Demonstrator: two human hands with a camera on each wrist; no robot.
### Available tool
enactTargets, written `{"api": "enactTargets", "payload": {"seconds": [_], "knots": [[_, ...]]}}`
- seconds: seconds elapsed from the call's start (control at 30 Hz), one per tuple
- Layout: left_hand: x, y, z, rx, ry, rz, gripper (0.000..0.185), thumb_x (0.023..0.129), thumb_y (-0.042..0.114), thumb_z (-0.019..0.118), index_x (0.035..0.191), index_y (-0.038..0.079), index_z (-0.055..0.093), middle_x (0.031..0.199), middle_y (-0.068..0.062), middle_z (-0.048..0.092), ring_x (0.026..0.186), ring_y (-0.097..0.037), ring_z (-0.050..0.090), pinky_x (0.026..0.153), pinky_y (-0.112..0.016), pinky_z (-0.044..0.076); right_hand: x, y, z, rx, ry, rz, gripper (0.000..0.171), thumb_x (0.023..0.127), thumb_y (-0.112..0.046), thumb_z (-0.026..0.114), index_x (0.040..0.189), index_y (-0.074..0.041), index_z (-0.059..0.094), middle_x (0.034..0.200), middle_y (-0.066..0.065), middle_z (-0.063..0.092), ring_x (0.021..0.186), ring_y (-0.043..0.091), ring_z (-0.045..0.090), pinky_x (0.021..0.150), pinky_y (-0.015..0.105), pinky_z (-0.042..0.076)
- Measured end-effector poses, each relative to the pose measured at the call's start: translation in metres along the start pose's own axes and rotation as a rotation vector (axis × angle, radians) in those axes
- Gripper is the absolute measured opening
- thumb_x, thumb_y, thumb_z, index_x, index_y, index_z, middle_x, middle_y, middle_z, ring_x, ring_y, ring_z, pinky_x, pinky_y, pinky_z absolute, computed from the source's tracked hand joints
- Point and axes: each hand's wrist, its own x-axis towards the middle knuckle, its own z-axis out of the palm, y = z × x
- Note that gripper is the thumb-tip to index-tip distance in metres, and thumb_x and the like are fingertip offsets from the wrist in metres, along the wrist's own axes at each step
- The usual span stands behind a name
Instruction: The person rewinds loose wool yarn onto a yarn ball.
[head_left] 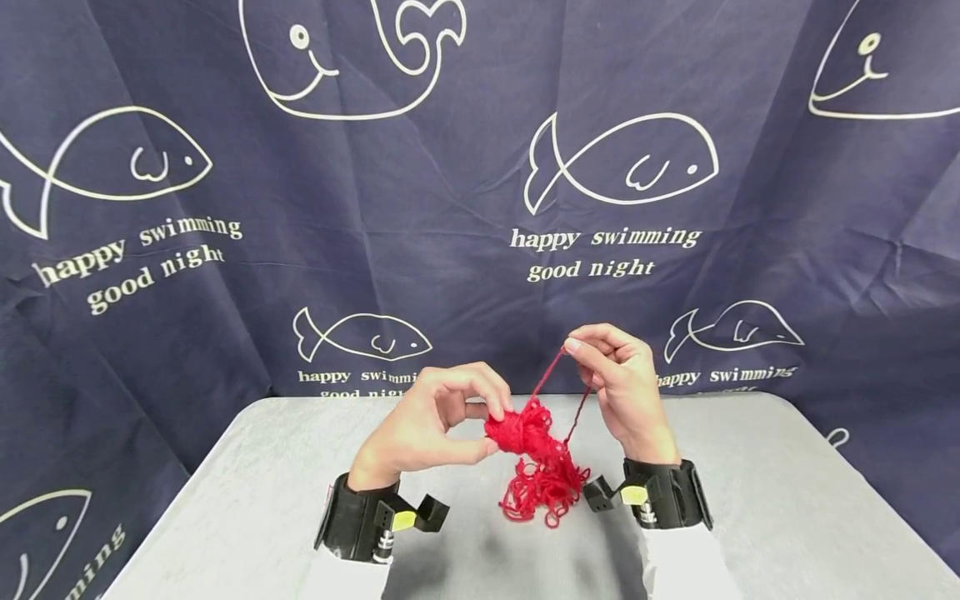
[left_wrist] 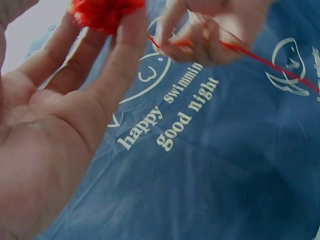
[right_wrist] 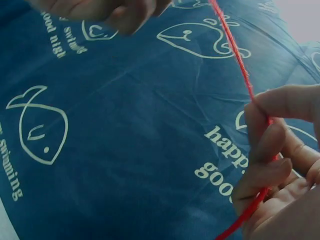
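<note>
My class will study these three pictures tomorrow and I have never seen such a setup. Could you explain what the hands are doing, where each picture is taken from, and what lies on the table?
There is no machine: a person works with bare hands, wearing a camera on the head and one on each wrist. The wide picture is the head view; the two close ones are the wrist views. The left hand pinches a small wound ball of red yarn. The right hand pinches one strand pulled up from it. A loose tangle hangs down onto the grey table. Behind hangs a dark blue fish-print cloth.
</note>
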Motion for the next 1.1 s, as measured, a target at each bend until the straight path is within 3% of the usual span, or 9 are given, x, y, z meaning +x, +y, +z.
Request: {"api": "enactTargets", "payload": {"seconds": [0.13,0.27,0.4,0.5,0.67,0.87,0.97,1.1], "knots": [[0.001,0.001,-0.002,-0.076,0.161,0.107,0.024,0.075,-0.017,0.074,0.093,-0.006,0.061,0.104,-0.01,0.061,0.101,-0.021,0.06,0.087,-0.036,0.059,0.001,0.005,0.0,-0.108,-0.048,0.058,0.015,0.088,0.009,0.069,0.088,-0.005,0.075,0.075,0.002,0.069,0.051,0.009,0.04,0.049,0.023,0.025],[0.003,0.0,-0.005,-0.123,0.457,0.183,0.029,0.073,-0.02,0.072,0.091,0.003,0.067,0.102,-0.006,0.064,0.094,-0.018,0.062,0.078,-0.024,0.057,0.0,0.006,0.0,-0.214,-0.12,0.124,0.01,0.087,0.005,0.073,0.09,-0.004,0.075,0.076,0.001,0.069,0.057,0.011,0.046,0.051,0.02,0.034],[0.005,0.001,-0.005,-0.207,0.754,0.191,0.039,0.072,-0.027,0.06,0.092,0.005,0.069,0.102,-0.008,0.062,0.087,-0.018,0.065,0.076,-0.025,0.06,-0.002,0.003,0.002,-0.339,-0.196,0.166,0.007,0.086,0.0,0.077,0.092,-0.002,0.074,0.075,0.0,0.068,0.062,0.011,0.052,0.053,0.021,0.041],[0.008,0.001,-0.006,-0.252,0.896,0.176,0.038,0.076,-0.028,0.057,0.094,0.003,0.068,0.102,-0.01,0.059,0.085,-0.02,0.067,0.076,-0.032,0.062,-0.003,0.0,0.003,-0.43,-0.253,0.153,0.01,0.086,-0.002,0.078,0.094,0.0,0.073,0.076,0.001,0.067,0.061,0.013,0.053,0.054,0.023,0.044],[0.011,-0.002,-0.008,-0.202,1.029,0.144,0.032,0.08,-0.025,0.057,0.097,0.0,0.069,0.096,-0.013,0.055,0.082,-0.021,0.067,0.079,-0.042,0.062,-0.005,-0.005,0.006,-0.522,-0.298,0.115,0.009,0.086,-0.006,0.078,0.094,-0.003,0.074,0.077,0.003,0.067,0.058,0.015,0.05,0.053,0.024,0.043],[0.011,-0.009,-0.011,-0.138,1.125,0.117,0.022,0.083,-0.021,0.062,0.092,-0.003,0.071,0.09,-0.015,0.062,0.076,-0.02,0.07,0.082,-0.039,0.061,-0.008,-0.012,0.01,-0.549,-0.314,0.079,0.007,0.087,-0.006,0.079,0.092,-0.007,0.075,0.075,0.004,0.066,0.057,0.016,0.05,0.051,0.025,0.042],[0.011,-0.013,-0.013,0.001,1.149,0.092,0.015,0.083,-0.018,0.067,0.093,-0.008,0.07,0.086,-0.009,0.066,0.072,-0.015,0.07,0.079,-0.032,0.061,-0.011,-0.017,0.012,-0.55,-0.328,0.051,0.008,0.086,-0.004,0.079,0.092,-0.008,0.075,0.075,0.005,0.066,0.059,0.016,0.052,0.051,0.025,0.042],[0.009,-0.017,-0.013,0.257,1.139,0.018,0.026,0.079,-0.016,0.073,0.103,-0.013,0.065,0.092,-0.007,0.065,0.075,-0.013,0.067,0.072,-0.023,0.058,-0.014,-0.024,0.015,-0.542,-0.347,-0.007,0.011,0.085,-0.001,0.079,0.091,-0.01,0.075,0.074,0.006,0.066,0.06,0.018,0.054,0.051,0.025,0.042]]}}
